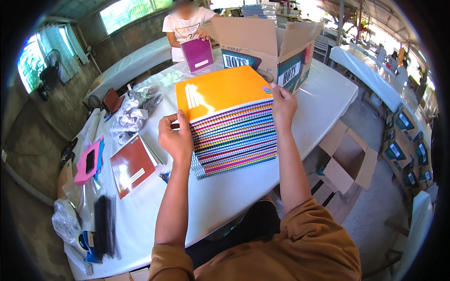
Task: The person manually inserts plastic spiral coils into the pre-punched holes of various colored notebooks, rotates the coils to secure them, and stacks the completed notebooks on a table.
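A tall stack of spiral-bound notebooks [236, 140] with many-coloured edges stands on the white-covered table in front of me. On top lies an orange notebook [225, 91] with a glossy cover, its wire coil along the far edge. My left hand [177, 136] is closed at its near left corner, thumb against the edge and fingers curled. At the right corner, my right hand [284, 110] pinches the same notebook between thumb and fingers. Whether the notebook is lifted off the stack, I cannot tell.
An open cardboard box [262, 47] stands behind the stack. Across the table a person holds a purple notebook [198, 54]. To the left lie a brown notebook [132, 166], a phone [90, 160], crumpled plastic [129, 117], black binding coils [107, 227] and a blue tape dispenser [90, 246]. Another open box [347, 161] sits right.
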The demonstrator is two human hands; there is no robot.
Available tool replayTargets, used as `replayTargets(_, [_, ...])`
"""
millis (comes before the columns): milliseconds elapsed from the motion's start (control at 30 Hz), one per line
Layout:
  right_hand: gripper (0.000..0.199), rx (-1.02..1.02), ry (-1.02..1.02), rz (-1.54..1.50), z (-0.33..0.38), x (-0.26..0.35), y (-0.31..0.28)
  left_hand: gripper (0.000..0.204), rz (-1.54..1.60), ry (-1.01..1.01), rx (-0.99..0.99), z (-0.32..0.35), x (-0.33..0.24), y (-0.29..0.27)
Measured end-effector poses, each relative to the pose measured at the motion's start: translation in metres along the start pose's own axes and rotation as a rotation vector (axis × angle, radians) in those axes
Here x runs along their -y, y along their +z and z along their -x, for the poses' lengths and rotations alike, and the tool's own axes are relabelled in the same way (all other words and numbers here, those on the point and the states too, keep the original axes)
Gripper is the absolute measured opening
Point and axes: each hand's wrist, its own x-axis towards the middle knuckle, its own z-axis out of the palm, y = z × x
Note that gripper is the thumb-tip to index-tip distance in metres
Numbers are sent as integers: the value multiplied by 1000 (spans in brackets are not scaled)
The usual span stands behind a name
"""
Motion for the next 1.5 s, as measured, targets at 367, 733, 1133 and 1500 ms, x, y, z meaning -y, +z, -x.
replayTargets(367, [27, -12, -98, -100, 11, -1, -1, 11, 276, -104, -80, 6, 6, 8])
replayTargets(733, [35, -58, -277, -52, 71, -11, -30, 23, -174, 81, 172, -8, 82, -91])
replayTargets(1133, [37, 909, -170, 340, 269, -42, -5, 23, -800, 90, 475, 13, 215, -207])
replayTargets(1500, [28, 1080, -332, 545, 271, -47, 2, 25, -528, -179, 478, 2, 215, -221])
